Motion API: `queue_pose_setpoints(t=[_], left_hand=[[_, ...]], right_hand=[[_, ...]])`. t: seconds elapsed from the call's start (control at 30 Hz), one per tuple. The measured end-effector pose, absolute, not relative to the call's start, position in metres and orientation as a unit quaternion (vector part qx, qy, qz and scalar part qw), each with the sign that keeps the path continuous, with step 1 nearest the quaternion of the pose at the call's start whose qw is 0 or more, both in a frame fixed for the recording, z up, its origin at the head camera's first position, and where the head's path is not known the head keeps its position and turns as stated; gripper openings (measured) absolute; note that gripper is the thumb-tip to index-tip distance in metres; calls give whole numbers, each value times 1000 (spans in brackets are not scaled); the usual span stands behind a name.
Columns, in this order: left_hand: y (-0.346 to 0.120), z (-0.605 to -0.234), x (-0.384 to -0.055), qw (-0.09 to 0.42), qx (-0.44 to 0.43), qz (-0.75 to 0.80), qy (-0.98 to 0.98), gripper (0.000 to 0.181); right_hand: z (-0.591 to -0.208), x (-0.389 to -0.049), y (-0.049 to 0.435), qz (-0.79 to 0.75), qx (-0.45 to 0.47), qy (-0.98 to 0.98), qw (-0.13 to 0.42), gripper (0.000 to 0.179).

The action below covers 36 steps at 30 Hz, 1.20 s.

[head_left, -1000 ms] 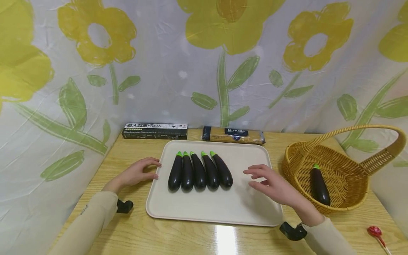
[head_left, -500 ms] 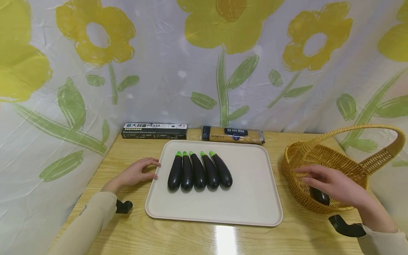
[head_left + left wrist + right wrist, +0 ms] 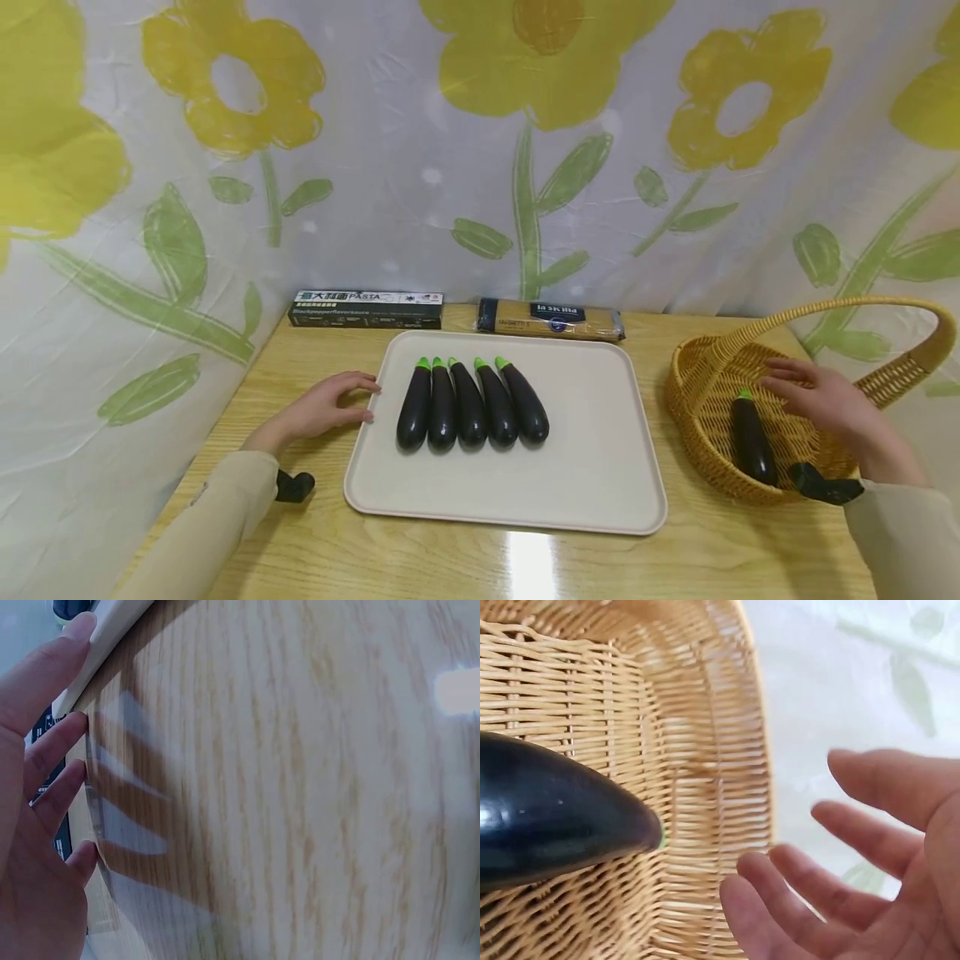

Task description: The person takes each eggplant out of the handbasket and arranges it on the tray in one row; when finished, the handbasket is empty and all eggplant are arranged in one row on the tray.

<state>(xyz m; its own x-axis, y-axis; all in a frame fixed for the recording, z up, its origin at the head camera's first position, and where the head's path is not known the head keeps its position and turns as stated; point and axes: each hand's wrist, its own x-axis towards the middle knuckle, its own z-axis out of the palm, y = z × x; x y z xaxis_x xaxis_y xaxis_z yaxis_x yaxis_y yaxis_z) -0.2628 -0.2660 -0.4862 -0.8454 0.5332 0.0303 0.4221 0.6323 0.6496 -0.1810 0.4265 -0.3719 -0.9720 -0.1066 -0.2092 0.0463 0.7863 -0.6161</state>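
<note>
Several dark eggplants (image 3: 471, 408) with green stem ends lie side by side in a row on the white tray (image 3: 585, 492). At the tray's left rim rest the fingertips of my left hand (image 3: 326, 406), fingers relaxed and holding nothing. My right hand (image 3: 828, 404) hovers over the wicker basket (image 3: 681, 400), its fingers loosely spread. One more eggplant (image 3: 753, 442) lies in the basket, left of that hand. In the right wrist view, the basket eggplant (image 3: 555, 810) is apart from the fingers (image 3: 885, 836), and the palm is bare.
Behind the tray lie a black pasta box (image 3: 365, 310) and a spaghetti packet (image 3: 551, 319). A tall handle (image 3: 847, 302) arches over the basket. A flowered curtain (image 3: 390, 183) closes off the back of the wooden table (image 3: 420, 554).
My right hand has moved right from over the tray, across the basket's eggplant, to the basket's right side. It carries nothing throughout. My left hand stays at the tray's rim.
</note>
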Motion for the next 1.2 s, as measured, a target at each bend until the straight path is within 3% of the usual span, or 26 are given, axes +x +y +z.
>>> queue_pose_setpoints(t=[0.33, 0.57, 0.83, 1.2], left_hand=[[-265, -485, -262, 87, 262, 336, 900, 43], [-264, -484, -261, 86, 261, 342, 899, 42], [-264, -485, -262, 85, 262, 339, 899, 41], [-265, -486, -262, 85, 265, 339, 899, 42]], right_hand=[[-389, -206, 446, -399, 62, 898, 176, 78], [-401, -215, 441, -443, 40, 863, 238, 66], [-410, -218, 429, -434, 56, 857, 270, 51], [-409, -226, 427, -435, -1, 876, 206, 60]])
